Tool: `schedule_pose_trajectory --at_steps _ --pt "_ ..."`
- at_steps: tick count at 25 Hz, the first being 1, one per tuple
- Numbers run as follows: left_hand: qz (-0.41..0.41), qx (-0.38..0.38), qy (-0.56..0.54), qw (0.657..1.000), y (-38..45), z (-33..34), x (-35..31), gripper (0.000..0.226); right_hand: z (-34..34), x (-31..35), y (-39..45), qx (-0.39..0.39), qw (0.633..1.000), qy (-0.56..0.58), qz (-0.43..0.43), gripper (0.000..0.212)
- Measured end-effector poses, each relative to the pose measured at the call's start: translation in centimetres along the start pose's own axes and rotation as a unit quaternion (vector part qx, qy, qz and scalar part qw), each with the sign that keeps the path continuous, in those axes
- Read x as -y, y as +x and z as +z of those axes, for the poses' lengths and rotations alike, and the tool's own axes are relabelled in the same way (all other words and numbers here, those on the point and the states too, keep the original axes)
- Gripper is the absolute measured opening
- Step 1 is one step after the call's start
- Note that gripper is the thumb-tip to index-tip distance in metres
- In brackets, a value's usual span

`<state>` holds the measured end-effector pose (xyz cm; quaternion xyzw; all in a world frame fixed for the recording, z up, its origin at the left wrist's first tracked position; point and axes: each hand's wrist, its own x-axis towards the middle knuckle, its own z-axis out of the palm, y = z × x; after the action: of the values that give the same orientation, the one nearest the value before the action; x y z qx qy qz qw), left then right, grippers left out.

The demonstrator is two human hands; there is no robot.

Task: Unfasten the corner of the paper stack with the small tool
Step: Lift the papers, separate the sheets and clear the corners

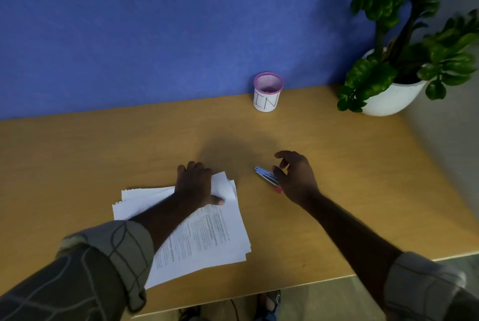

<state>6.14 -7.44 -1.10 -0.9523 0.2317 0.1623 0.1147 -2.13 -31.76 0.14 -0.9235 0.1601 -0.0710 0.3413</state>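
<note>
Step in hand, as I read it: picking up the staple remover (pixel 267 176). It lies on the table (pixel 363 191) at centre frame, just right of the paper stack (pixel 207 230), metal tip pointing upper left, pink end toward lower right.

Right hand (pixel 295 178) is over the pink end of the tool. Fingers (pixel 281 156) are spread and loosely curved, thumb apart from them, nothing pinched. Thumb looks to be touching or just above the tool body; cannot tell which. No grip on it yet.

Left hand (pixel 197 183) lies on the top end of the stack, left of centre, thumb out to the right on the top sheet. Its fingers reach over the far edge of the paper, tips curled down toward the table. It presses the paper, grips nothing.

To do it well:
- Take the tool by the pink end, thumb on one side and fingers on the other, so the metal tip stays free.
- Keep the left hand pressing. The sheets are fanned and would likely slide under the tool.
- The fastened corner is probably under or beside the left hand; no staple is visible. Shift that hand just off the corner before bringing the tip in.
- Slide the tip under the staple flat, then lever, or the top sheet may tear.
</note>
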Motion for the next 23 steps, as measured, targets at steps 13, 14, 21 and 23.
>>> schedule_pose_trajectory --at_steps 13,14,21,23 --pt "0.016 -0.023 -0.428 0.903 -2.1 -7.6 4.0 0.017 -1.4 1.7 -1.1 0.085 0.919 0.368 0.115 0.060" --pt "0.032 -0.034 -0.489 0.871 -2.9 -8.9 4.5 0.018 -1.9 2.0 -1.3 0.122 0.897 0.409 0.114 0.070" --pt "0.100 -0.112 -0.741 0.655 -6.8 -13.5 6.2 0.037 -5.2 7.3 -0.8 0.346 0.772 0.517 -0.133 0.048" --pt "0.106 -0.136 -0.789 0.589 -7.2 -13.5 6.4 0.035 -5.8 8.4 -0.3 0.331 0.788 0.498 -0.144 0.048"
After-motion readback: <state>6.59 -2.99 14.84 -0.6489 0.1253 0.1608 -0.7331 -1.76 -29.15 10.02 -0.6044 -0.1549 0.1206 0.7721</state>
